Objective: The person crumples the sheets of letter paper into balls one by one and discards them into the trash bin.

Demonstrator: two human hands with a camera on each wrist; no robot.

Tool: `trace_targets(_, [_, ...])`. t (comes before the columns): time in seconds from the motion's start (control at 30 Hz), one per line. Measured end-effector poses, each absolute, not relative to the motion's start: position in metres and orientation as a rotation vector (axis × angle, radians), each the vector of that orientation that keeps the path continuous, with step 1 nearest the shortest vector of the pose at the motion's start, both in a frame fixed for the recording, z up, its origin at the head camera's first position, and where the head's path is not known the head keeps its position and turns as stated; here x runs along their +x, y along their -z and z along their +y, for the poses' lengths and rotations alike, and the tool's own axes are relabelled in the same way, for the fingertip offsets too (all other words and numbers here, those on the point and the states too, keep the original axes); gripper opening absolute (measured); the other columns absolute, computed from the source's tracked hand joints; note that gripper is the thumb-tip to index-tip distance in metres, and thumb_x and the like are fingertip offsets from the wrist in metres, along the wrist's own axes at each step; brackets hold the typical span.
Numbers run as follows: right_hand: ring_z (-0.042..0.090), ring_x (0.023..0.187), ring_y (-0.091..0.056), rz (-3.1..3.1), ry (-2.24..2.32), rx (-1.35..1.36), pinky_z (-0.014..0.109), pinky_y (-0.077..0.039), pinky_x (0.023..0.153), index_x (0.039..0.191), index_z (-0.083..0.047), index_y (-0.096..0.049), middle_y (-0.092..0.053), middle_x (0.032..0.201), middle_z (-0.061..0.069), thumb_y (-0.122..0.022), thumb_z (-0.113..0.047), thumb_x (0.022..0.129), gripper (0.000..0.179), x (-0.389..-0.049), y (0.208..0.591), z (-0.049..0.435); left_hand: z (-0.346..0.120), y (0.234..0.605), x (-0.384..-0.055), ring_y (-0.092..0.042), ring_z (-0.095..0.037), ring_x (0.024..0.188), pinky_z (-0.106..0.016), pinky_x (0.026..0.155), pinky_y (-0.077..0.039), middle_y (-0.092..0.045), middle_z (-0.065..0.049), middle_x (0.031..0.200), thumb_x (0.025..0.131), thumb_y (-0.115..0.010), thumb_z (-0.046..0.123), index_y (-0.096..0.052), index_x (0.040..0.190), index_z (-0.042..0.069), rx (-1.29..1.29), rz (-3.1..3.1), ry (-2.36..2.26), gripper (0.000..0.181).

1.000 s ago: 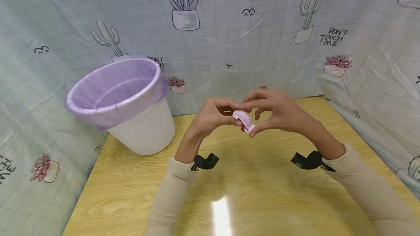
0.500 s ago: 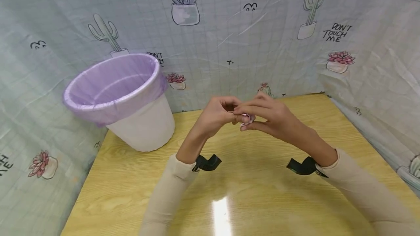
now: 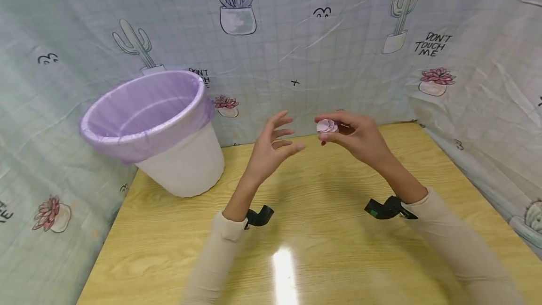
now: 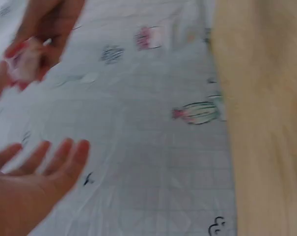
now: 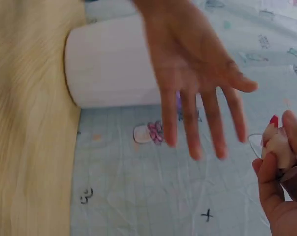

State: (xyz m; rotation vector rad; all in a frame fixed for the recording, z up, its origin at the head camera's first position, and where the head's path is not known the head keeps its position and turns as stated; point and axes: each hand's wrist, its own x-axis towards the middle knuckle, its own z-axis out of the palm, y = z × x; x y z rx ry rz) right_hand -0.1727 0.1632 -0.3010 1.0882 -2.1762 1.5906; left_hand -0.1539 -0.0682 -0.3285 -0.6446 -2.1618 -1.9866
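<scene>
A small crumpled wad of pale pink paper (image 3: 327,126) with bits of red is held above the table. My right hand (image 3: 360,136) pinches it between thumb and fingers. To its left, my left hand (image 3: 271,149) is raised with nothing in it, its fingers spread apart and the palm turned toward the wad. In the right wrist view, the paper wad (image 5: 278,146) shows a red tip, and the left hand (image 5: 192,69) has its fingers extended. The left wrist view is blurred; there the wad (image 4: 26,64) appears at the upper left.
A white bin (image 3: 186,164) with a purple liner (image 3: 144,102) over its rim stands at the left on the wooden table (image 3: 169,244). A patterned cloth (image 3: 279,51) printed with cacti hangs behind and along the sides. Black wrist cameras sit on both wrists.
Both hands were together around the paper, squeezing it. The left hand has let go and moved left, fingers spreading. My right hand keeps the wad, now more compact, and has risen slightly.
</scene>
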Motion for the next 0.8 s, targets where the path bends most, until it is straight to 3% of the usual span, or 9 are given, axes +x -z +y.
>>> trace_targets(0.1, [0.016,0.081,-0.072,-2.144,-1.807,1.015,0.025,-0.059,0.077,0.121,0.002,-0.072,-0.073,0.109,0.012,-0.071,0.007,0.091,0.030,-0.171,0.300,0.161,-0.058,0.335,-0.154,-0.051,-0.027,0.135,-0.043,0.105,-0.050,-0.048,-0.011,0.152,0.085,-0.081,-0.002,-0.040,0.156,0.010,-0.881,-2.119,1.797,0.083])
trace_targets(0.27, [0.020,0.088,-0.072,-2.093,-2.025,0.946,0.027,-0.059,0.077,0.113,0.003,-0.076,-0.076,0.107,0.005,-0.073,0.001,0.092,0.021,-0.171,0.302,0.150,-0.041,0.336,-0.155,-0.055,-0.030,0.131,-0.043,0.102,-0.052,-0.053,-0.022,0.144,0.081,-0.077,-0.012,-0.048,0.146,-0.007,-1.045,-1.848,1.752,0.072])
trace_targets(0.4, [0.019,0.109,-0.068,-2.117,-2.057,0.953,0.026,-0.058,0.081,0.117,-0.002,-0.076,-0.074,0.118,0.005,-0.071,-0.003,0.095,0.023,-0.170,0.302,0.148,-0.038,0.331,-0.152,-0.058,-0.029,0.129,-0.040,0.102,-0.052,-0.056,-0.023,0.142,0.085,-0.073,-0.011,-0.046,0.149,-0.004,-0.998,-1.813,1.892,0.069])
trace_targets(0.53, [0.024,0.126,-0.055,-2.108,-2.049,1.020,0.025,-0.055,0.089,0.123,0.002,-0.072,-0.064,0.131,0.004,-0.066,-0.004,0.099,0.026,-0.170,0.300,0.148,-0.036,0.325,-0.146,-0.060,-0.029,0.128,-0.037,0.099,-0.054,-0.056,-0.021,0.144,0.092,-0.068,-0.003,-0.042,0.153,0.001,-0.921,-1.851,2.025,0.067])
trace_targets(0.67, [0.028,0.117,-0.048,-2.009,-2.039,1.060,0.024,-0.052,0.083,0.121,0.003,-0.072,-0.052,0.125,0.009,-0.063,-0.004,0.100,0.023,-0.171,0.302,0.146,-0.031,0.323,-0.145,-0.062,-0.030,0.125,-0.036,0.096,-0.056,-0.057,-0.021,0.143,0.094,-0.065,0.009,-0.046,0.150,-0.003,-0.925,-1.873,1.941,0.060])
trace_targets(0.8, [0.024,0.104,-0.049,-1.852,-2.054,1.099,0.024,-0.051,0.076,0.117,0.008,-0.072,-0.052,0.115,0.010,-0.064,-0.005,0.100,0.023,-0.170,0.305,0.139,-0.027,0.322,-0.146,-0.066,-0.028,0.118,-0.036,0.091,-0.058,-0.065,-0.024,0.131,0.095,-0.063,0.016,-0.056,0.140,-0.008,-0.921,-1.838,1.755,0.051])
